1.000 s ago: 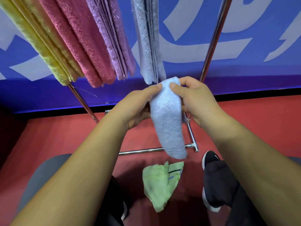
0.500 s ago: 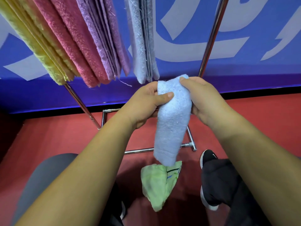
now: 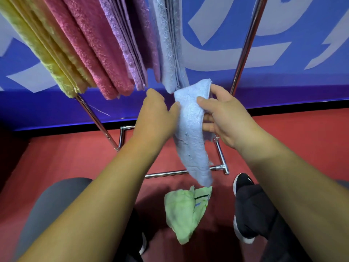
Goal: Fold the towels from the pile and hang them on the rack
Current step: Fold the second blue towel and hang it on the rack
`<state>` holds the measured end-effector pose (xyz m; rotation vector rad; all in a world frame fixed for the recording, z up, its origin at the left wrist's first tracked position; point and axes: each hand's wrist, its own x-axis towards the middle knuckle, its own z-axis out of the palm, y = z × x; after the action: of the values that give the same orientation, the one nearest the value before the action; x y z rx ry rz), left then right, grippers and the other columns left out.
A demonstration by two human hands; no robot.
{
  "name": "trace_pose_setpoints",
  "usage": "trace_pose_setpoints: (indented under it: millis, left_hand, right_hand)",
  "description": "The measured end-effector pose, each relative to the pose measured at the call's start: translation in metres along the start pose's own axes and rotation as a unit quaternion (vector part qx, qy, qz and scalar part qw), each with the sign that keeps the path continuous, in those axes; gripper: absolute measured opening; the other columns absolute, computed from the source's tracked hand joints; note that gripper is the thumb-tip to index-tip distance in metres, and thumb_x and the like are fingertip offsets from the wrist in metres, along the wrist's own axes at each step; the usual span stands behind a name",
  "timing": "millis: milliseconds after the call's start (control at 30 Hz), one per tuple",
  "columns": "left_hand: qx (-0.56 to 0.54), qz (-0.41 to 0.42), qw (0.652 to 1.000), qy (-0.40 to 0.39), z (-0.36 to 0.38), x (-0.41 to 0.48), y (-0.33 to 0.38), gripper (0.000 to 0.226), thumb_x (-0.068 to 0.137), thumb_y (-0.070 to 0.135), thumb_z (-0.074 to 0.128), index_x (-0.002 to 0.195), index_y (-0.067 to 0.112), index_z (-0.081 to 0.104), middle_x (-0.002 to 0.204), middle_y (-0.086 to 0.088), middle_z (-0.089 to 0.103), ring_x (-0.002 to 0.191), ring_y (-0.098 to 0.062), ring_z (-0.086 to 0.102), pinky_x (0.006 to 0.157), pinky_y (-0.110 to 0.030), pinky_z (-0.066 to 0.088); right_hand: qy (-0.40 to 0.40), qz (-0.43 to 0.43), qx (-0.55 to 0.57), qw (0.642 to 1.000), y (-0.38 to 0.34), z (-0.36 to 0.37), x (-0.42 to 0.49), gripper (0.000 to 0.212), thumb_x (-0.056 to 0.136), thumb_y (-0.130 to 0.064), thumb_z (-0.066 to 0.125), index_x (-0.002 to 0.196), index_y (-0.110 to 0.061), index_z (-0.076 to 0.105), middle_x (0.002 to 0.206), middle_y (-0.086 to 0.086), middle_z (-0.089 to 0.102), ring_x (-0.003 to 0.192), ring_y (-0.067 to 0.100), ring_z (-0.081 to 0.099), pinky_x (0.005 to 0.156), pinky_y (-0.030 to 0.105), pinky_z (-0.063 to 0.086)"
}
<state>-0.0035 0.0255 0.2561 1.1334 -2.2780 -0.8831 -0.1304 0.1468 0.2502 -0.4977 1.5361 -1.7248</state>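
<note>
The right hand (image 3: 226, 118) pinches the folded pale-blue terry towel (image 3: 190, 140) near its top, just below the grey-blue towel (image 3: 166, 53) hanging on the chrome metal rack (image 3: 243, 53), while the left hand (image 3: 156, 114) touches the folded towel's edge with its thumb, and whether its fingers curl cannot be told.

Bright, even light from overhead, colours punchy. You're throwing a soft shadow on the red matte floor (image 3: 56, 157) around the crumpled pale-green towel (image 3: 181, 214). Small glints on the shiny chrome rack pole (image 3: 245, 46), which leans outward thanks to the wide lens. The lower tip of the folded light-blue terry towel (image 3: 190, 140) looks smeared.
</note>
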Motion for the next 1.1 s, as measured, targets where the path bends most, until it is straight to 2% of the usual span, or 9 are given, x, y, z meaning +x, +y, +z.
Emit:
trace_pose_setpoints:
  millis: [67, 167, 267, 400, 500, 600, 700, 933, 1100]
  left_hand:
    - [0.039, -0.008, 0.999, -0.008, 0.001, -0.010, 0.002, 0.030, 0.096, 0.025, 0.065, 0.113, 0.005, 0.051, 0.104, -0.012, 0.066, 0.090, -0.031, 0.061, 0.069, -0.036, 0.035]
    - [0.002, -0.015, 0.987, -0.160, 0.008, -0.023, 0.005, 0.025, 0.088, 0.021, 0.067, 0.096, -0.003, 0.062, 0.084, -0.006, 0.068, 0.064, -0.019, 0.056, 0.062, -0.041, 0.053]
    - [-0.019, 0.016, 0.974, -0.224, 0.019, -0.031, 0.010, 0.025, 0.091, 0.017, 0.070, 0.104, 0.001, 0.058, 0.091, -0.001, 0.069, 0.063, -0.009, 0.054, 0.053, -0.017, 0.045]
    - [-0.068, 0.037, 0.979, -0.187, 0.040, -0.027, 0.007, 0.036, 0.088, 0.030, 0.072, 0.113, 0.009, 0.057, 0.090, 0.009, 0.060, 0.084, -0.010, 0.065, 0.056, -0.012, 0.041]
    - [-0.076, 0.040, 0.987, -0.133, 0.051, -0.028, 0.008, 0.025, 0.097, 0.029, 0.068, 0.111, 0.011, 0.058, 0.090, 0.013, 0.056, 0.080, -0.001, 0.059, 0.061, -0.007, 0.042]
    - [-0.048, 0.059, 0.994, -0.076, 0.053, -0.028, 0.006, 0.007, 0.099, 0.013, 0.056, 0.104, 0.007, 0.056, 0.089, 0.001, 0.061, 0.081, -0.023, 0.057, 0.063, -0.026, 0.041]
    - [-0.034, 0.067, 0.996, -0.056, 0.053, -0.025, 0.002, 0.004, 0.098, 0.006, 0.049, 0.098, 0.006, 0.054, 0.091, -0.011, 0.067, 0.083, -0.034, 0.059, 0.072, -0.045, 0.045]
    - [-0.052, 0.098, 0.993, -0.031, 0.044, -0.022, -0.001, 0.014, 0.106, 0.016, 0.048, 0.093, 0.013, 0.054, 0.080, 0.000, 0.066, 0.077, -0.027, 0.059, 0.066, -0.037, 0.042]
    - [-0.039, 0.125, 0.991, -0.027, 0.028, -0.026, 0.011, 0.015, 0.108, 0.025, 0.048, 0.100, 0.021, 0.060, 0.084, 0.002, 0.070, 0.079, -0.025, 0.062, 0.069, -0.040, 0.049]
  right_hand:
    - [0.018, -0.006, 0.005, 1.000, 0.002, 0.001, 0.001, 0.046, 0.106, -0.007, 0.060, 0.148, -0.025, 0.057, 0.116, 0.008, 0.081, 0.102, 0.029, 0.082, 0.086, 0.050, 0.067]
    - [0.047, -0.019, 0.007, 0.999, 0.002, 0.002, 0.001, 0.042, 0.105, -0.003, 0.060, 0.143, -0.020, 0.056, 0.114, 0.015, 0.080, 0.102, 0.032, 0.081, 0.087, 0.056, 0.067]
    - [0.070, -0.037, 0.001, 0.997, 0.001, 0.004, -0.002, 0.033, 0.104, -0.001, 0.062, 0.136, -0.011, 0.058, 0.112, 0.017, 0.080, 0.097, 0.031, 0.082, 0.081, 0.055, 0.068]
    - [0.105, -0.057, 0.020, 0.993, 0.002, 0.007, -0.003, 0.033, 0.102, 0.000, 0.064, 0.133, -0.009, 0.058, 0.113, 0.017, 0.079, 0.096, 0.031, 0.082, 0.076, 0.051, 0.068]
    - [0.125, -0.057, 0.030, 0.990, 0.003, 0.009, 0.000, 0.042, 0.098, -0.002, 0.069, 0.137, -0.001, 0.055, 0.111, 0.021, 0.077, 0.090, 0.026, 0.082, 0.074, 0.049, 0.069]
    - [0.151, -0.068, 0.047, 0.985, 0.001, 0.013, -0.001, 0.046, 0.095, 0.001, 0.072, 0.136, 0.004, 0.050, 0.107, 0.023, 0.074, 0.085, 0.026, 0.080, 0.070, 0.048, 0.069]
    - [0.181, -0.076, 0.048, 0.979, 0.000, 0.013, -0.003, 0.039, 0.097, 0.008, 0.066, 0.125, -0.010, 0.045, 0.109, 0.021, 0.067, 0.088, 0.031, 0.079, 0.066, 0.042, 0.068]
    - [0.147, -0.023, 0.022, 0.989, 0.001, 0.002, -0.001, 0.028, 0.102, 0.004, 0.054, 0.119, -0.006, 0.073, 0.108, 0.019, 0.081, 0.095, 0.022, 0.083, 0.082, 0.031, 0.068]
    - [0.170, -0.087, -0.314, 0.930, 0.009, -0.009, -0.011, 0.015, 0.088, -0.024, 0.067, 0.100, -0.029, 0.075, 0.081, -0.009, 0.076, 0.081, 0.009, 0.073, 0.083, 0.040, 0.063]
